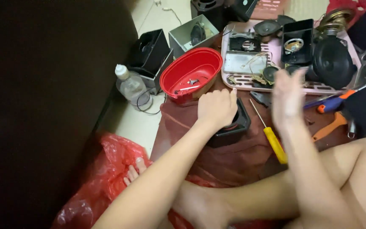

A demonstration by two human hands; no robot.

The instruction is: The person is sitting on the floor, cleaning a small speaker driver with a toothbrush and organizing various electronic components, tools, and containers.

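Left hand rests on black speaker box; right hand apart.

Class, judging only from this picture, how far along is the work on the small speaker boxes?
Done: loose speaker cones and parts already lie on the pink tray, small bits in the red tub. In hand: the left hand grips a black speaker box; the right hand is blurred, empty. Left: boxes behind; the yellow screwdriver lies unused.
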